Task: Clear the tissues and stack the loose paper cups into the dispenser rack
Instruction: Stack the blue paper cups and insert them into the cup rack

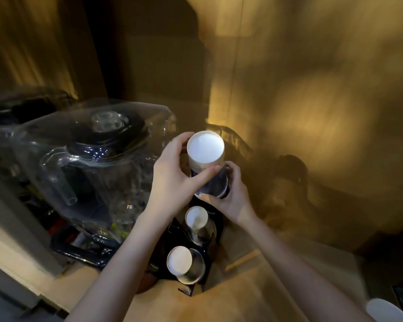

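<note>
An upside-down stack of paper cups (pixel 205 149) with a white base facing up stands in the far slot of the black dispenser rack (pixel 197 288). My left hand (pixel 172 180) wraps the stack from the left, thumb across its front. My right hand (pixel 230 196) holds the lower rim of the stack from the right. Two more slots nearer to me each carry upside-down cups, the middle cup stack (pixel 197 218) and the near cup stack (pixel 179 260). No tissues show in this blurred frame.
A clear plastic blender jug (pixel 84 163) with a dark lid stands left of the rack on a dark base. A second similar jar (pixel 16 108) sits behind it. A wooden stick (pixel 242 260) lies on the counter to the right. A white round object (pixel 386 310) shows at bottom right.
</note>
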Demonstrator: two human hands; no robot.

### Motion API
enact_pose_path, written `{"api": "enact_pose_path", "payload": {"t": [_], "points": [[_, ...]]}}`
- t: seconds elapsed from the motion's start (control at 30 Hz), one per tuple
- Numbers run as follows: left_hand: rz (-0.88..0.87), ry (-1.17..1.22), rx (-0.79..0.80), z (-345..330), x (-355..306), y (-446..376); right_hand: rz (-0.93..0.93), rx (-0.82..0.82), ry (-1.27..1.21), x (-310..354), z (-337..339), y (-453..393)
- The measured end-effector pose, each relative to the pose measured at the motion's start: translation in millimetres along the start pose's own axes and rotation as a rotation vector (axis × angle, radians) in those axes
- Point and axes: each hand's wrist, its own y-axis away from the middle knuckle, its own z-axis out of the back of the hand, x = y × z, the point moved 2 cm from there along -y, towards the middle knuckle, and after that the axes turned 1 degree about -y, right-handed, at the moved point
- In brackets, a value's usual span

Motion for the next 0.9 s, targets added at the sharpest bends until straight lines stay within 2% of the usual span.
{"api": "enact_pose_path", "payload": {"t": [0.3, 0.73, 0.9], "points": [[0.045, -0.032, 0.012, -15.9, 18.5, -17.8, -0.041, 0.002, 0.009, -25.0, -8.6, -17.6], [-0.015, -0.084, 0.079, -27.3, 16.6, -28.1, -0.094, -0.051, 0.081, -28.3, -4.9, -22.0], [0.019, -0.082, 0.108, -30.0, 22.2, -30.1, -0.087, -0.083, 0.134, -32.1, 4.1, -21.4]]}}
